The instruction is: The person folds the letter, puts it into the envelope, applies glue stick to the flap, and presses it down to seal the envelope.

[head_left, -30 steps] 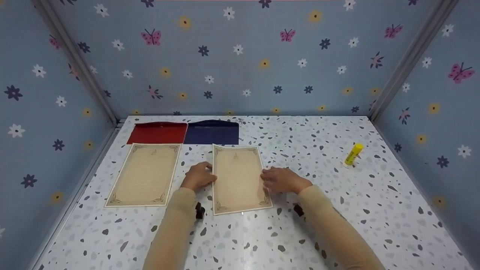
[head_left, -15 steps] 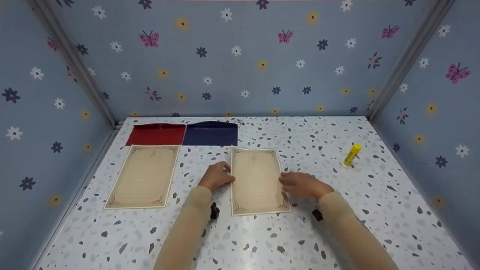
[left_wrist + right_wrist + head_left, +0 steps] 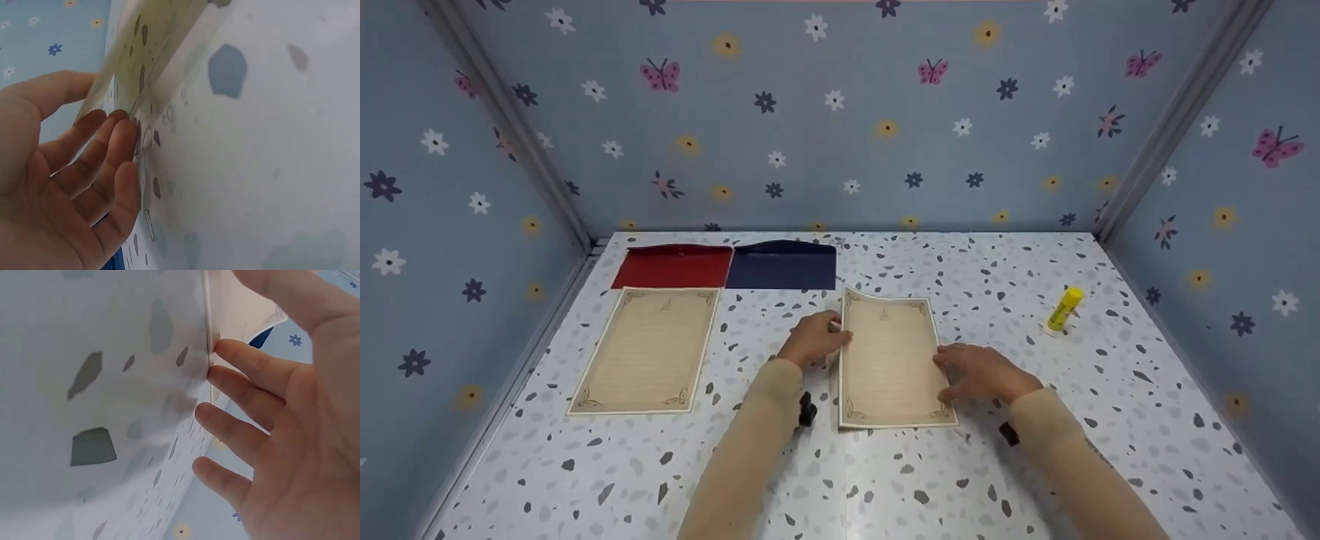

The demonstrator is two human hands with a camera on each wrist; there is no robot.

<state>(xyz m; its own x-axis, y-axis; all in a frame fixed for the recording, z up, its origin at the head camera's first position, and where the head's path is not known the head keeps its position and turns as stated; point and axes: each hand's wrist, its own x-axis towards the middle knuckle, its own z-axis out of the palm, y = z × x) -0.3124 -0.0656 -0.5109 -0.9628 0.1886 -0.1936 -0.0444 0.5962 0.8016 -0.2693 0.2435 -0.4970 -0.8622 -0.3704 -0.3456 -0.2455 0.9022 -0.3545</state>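
Observation:
A cream sheet with an ornate border point(image 3: 889, 360) lies at the centre of the table, its left edge slightly raised. My left hand point(image 3: 814, 337) pinches that edge; in the left wrist view the thumb of the hand point(image 3: 73, 169) is on one side of the sheet point(image 3: 149, 45) and fingertips are on the other. At the sheet's right edge, my right hand point(image 3: 986, 373) touches it with spread, relaxed fingers. The right wrist view shows that hand point(image 3: 281, 405) with its fingertips along the paper's edge.
A matching sheet point(image 3: 649, 352) lies flat at the left. Behind it are a red envelope point(image 3: 675, 268) and a dark blue envelope point(image 3: 782, 270), side by side. A yellow glue stick point(image 3: 1065, 309) stands at the right of the speckled table point(image 3: 1110, 450).
Both hands have moved to the right along with the central sheet. Its left edge is now lifted a little, and the right thumb has spread away from the fingers.

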